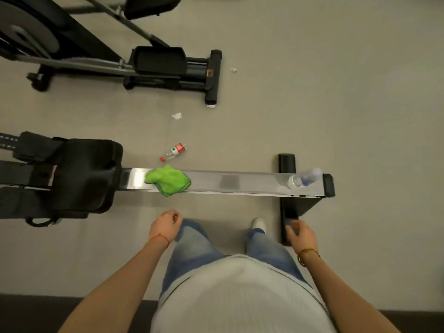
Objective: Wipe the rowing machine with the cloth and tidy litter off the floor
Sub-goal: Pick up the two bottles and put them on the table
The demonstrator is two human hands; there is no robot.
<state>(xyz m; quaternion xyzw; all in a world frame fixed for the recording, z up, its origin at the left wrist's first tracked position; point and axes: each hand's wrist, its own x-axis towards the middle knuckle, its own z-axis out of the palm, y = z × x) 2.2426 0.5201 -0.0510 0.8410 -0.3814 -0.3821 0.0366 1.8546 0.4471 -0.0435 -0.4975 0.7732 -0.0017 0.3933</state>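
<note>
A green cloth [168,180] lies bunched on the silver rail [240,182] of the rowing machine, just right of its black seat [89,174]. A clear bottle with a blue label [303,178] lies on the rail's right end. On the floor beyond the rail are a red-labelled bottle [175,151] and two scraps of white paper [177,116] [234,70]. My left hand [165,224] hangs loosely curled below the cloth, holding nothing. My right hand [299,233] hangs near the rail's black foot, also with nothing in it.
A black elliptical trainer [153,66] stands at the upper left, with a white scrap [211,106] at its foot. The rower's rear foot bar [287,200] crosses the floor by my right leg. A dark strip runs along the bottom edge.
</note>
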